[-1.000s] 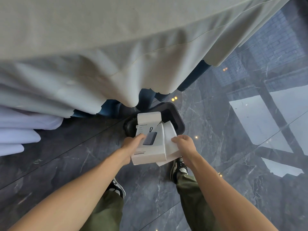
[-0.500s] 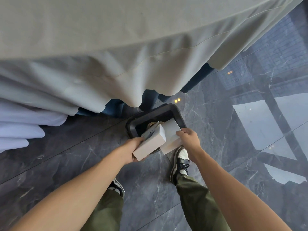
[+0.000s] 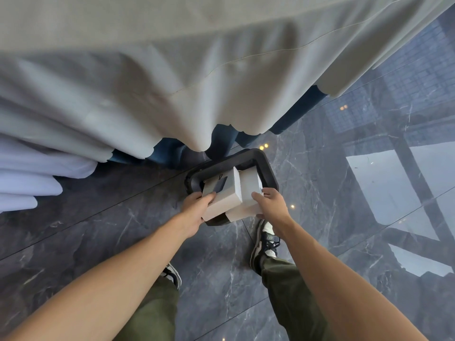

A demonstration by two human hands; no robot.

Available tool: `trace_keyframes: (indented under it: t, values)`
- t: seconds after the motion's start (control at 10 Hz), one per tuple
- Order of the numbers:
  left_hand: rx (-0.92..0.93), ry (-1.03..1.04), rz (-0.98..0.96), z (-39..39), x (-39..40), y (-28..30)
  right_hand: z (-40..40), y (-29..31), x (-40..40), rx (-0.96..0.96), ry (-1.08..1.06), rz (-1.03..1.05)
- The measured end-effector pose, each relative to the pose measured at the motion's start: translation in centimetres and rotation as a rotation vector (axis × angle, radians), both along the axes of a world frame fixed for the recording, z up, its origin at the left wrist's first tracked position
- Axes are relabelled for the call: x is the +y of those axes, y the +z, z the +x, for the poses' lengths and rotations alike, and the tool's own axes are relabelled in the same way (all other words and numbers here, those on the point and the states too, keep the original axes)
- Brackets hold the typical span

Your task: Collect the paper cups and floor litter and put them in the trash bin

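A black trash bin (image 3: 267,168) stands on the dark marble floor just below the hanging tablecloth. My left hand (image 3: 197,205) grips a white box (image 3: 225,193) with a dark printed picture on top, tilted over the bin's opening. Beside it my right hand (image 3: 270,201) holds a second plain white box (image 3: 248,185), its far end lowered into the bin. The two boxes touch side by side. No paper cups are visible.
A pale tablecloth (image 3: 197,82) drapes over the upper view, with blue cloth (image 3: 172,151) under it. Folded white fabric (image 3: 29,178) lies at the left. My two shoes (image 3: 266,242) stand on the glossy floor (image 3: 98,230) near the bin.
Both hands have moved forward and down over the bin. The boxes have tipped from flat towards the opening, and their far ends now sit inside the rim.
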State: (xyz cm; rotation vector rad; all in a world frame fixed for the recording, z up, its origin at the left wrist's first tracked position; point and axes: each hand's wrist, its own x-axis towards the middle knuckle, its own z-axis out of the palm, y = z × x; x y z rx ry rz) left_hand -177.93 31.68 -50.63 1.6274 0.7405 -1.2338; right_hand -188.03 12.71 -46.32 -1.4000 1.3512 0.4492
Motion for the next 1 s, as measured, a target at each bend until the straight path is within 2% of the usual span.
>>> trace_keyframes:
  t: [0.1,0.3,0.5,0.6,0.8,1.0]
  values:
    - [-0.104,-0.016,0.088,-0.7,0.4,0.2,-0.5,0.0,1.1,0.083,0.055,-0.075]
    - [-0.241,-0.211,0.145,-1.6,-0.6,0.2,0.2,-0.9,1.6,-0.017,0.132,-0.102]
    - [-0.412,-0.386,0.176,-1.4,-1.5,0.2,1.1,-1.3,0.6,-0.024,0.19,-0.115]
    - [-0.458,-0.408,0.176,-1.4,-1.3,0.7,1.0,-0.7,0.7,-0.03,0.204,-0.111]
    - [-0.511,-0.571,0.15,-2.0,0.2,4.5,-0.8,3.0,1.3,-0.019,0.296,-0.141]
    - [-0.5,-0.901,0.109,-1.2,1.1,12.1,-2.4,10.5,1.7,0.013,0.484,-0.165]
